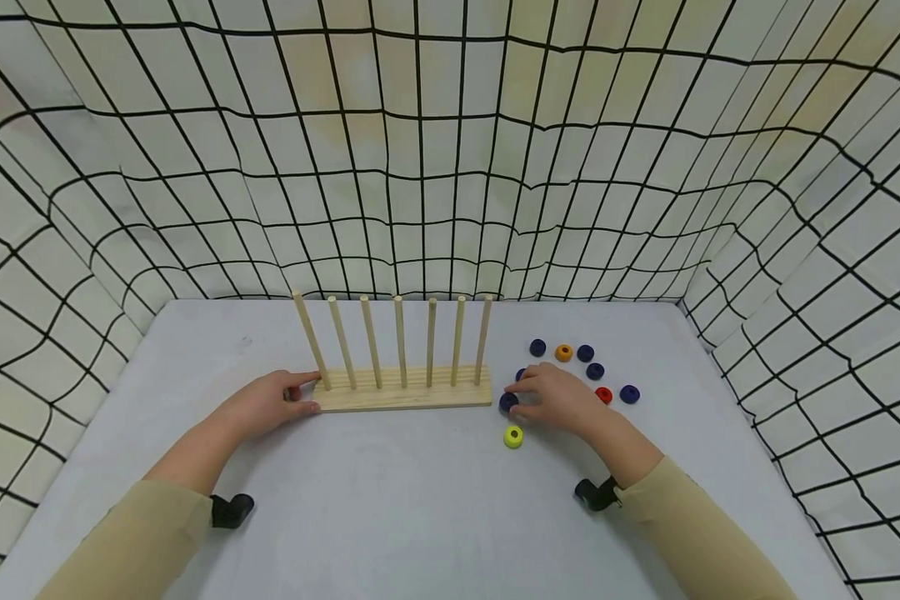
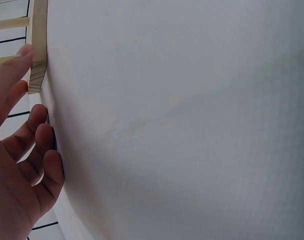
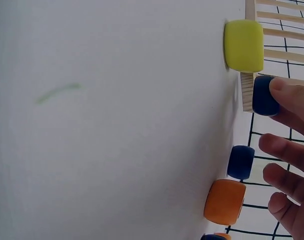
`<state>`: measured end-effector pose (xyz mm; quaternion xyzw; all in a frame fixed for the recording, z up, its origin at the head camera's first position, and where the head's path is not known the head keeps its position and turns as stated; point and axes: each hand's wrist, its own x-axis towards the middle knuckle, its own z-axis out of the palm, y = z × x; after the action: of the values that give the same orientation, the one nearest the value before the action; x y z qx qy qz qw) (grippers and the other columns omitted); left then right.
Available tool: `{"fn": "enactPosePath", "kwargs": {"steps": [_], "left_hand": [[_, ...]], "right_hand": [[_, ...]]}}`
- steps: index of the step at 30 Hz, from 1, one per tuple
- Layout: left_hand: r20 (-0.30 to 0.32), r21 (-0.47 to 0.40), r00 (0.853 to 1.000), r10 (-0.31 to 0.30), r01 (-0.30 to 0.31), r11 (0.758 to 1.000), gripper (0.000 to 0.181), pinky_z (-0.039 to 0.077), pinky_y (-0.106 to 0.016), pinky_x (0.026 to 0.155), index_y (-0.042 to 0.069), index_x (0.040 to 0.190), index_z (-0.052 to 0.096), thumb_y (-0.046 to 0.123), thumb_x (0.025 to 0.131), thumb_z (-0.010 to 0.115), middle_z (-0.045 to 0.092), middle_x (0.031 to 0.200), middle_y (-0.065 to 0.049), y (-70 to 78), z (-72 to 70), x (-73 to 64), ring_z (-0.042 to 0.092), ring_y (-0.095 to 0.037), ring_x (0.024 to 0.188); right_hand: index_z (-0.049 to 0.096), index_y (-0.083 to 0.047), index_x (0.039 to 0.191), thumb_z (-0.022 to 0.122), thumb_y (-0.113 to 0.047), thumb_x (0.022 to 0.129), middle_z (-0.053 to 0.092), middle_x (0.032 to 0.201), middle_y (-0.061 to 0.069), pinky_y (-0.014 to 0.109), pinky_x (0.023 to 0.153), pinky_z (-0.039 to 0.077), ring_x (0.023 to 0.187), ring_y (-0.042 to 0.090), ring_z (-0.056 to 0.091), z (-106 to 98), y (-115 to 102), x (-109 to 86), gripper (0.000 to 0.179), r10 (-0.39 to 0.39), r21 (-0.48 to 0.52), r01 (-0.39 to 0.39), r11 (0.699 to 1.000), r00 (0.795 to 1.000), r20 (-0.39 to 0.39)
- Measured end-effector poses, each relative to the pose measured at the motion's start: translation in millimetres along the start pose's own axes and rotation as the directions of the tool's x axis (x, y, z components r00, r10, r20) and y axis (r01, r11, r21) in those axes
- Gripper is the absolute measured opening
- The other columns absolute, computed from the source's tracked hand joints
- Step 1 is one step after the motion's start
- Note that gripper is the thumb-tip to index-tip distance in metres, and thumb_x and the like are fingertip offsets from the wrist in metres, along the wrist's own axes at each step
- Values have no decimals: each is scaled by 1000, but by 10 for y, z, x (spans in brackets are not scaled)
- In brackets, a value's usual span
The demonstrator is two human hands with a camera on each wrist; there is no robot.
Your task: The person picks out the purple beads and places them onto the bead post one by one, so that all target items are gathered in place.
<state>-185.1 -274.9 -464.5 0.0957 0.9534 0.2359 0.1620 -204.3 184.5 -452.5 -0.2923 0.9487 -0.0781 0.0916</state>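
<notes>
Presently, we list the following. Item, one pale wooden stand with seven upright round pegs, lying lengthwise on the white table surface; our left hand pinches its left end between thumb and index finger, the other fingers clear of the board. Item, one dark blue rounded bead, just beside the stand's right end and apart from it; our right hand has thumb and index finger closed on it, the remaining fingers spread. Whether it is off the table we cannot tell. Item, a second dark blue bead, partly hidden by that hand; item, a yellow rounded bead, hole uppermost, nearer to us. Beyond and to the right: four more dark blue beads, one orange bead, one red bead. Handling notes, as we judge the pick-up: we do best to pinch the bead by its sides, leaving both hole openings uncovered; to raise it straight, keeping the spare fingers off its neighbours, since rounded beads may roll; and to keep the left hand's hold light but firm, lest the stand slide.
</notes>
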Motion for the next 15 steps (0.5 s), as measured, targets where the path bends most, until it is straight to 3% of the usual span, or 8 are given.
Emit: {"fn": "enactPosePath", "kwargs": {"steps": [15], "left_hand": [[6,-23,1000,-1,1,1000,71,38,-34,67,6,145,50,41,89,73,53,90,-5,10,-15,-20,46,-19,78]], "right_hand": [[72,-24,123,74,-40,89,63,111,0,35,82,50,100,17,56,-61,35,-39,38,62,25,-62,998,998,-28]]}}
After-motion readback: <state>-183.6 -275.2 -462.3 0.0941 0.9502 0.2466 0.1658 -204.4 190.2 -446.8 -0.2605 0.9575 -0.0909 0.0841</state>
